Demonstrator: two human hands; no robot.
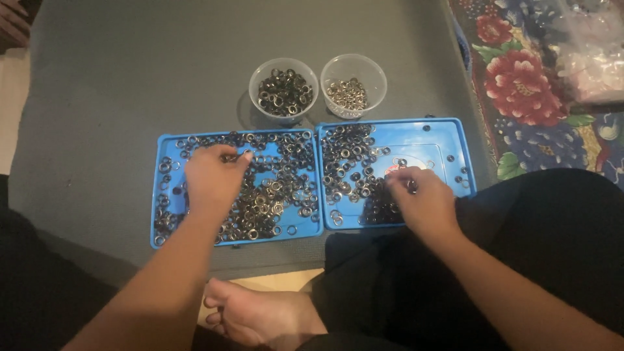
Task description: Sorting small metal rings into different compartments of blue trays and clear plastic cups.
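Two shallow blue trays lie side by side on a grey mat. The left tray point(170, 140) is strewn with several small metal rings point(279, 188); my left hand point(211, 179) rests over its middle, fingertips pinched on a ring near the top. The right tray point(442, 130) has rings point(348, 162) heaped at its left side. My right hand point(422, 198) sits on that tray's lower middle with fingers curled around a ring. Behind the trays stand two clear plastic cups: the left cup point(283, 91) holds dark rings, the right cup point(353, 84) holds silvery rings.
The grey mat point(130, 78) covers the floor under the trays. A floral patterned cloth point(533, 84) lies at the right, with a clear plastic bag point(588, 52) on it. My bare foot point(260, 315) and dark-clothed legs are at the bottom.
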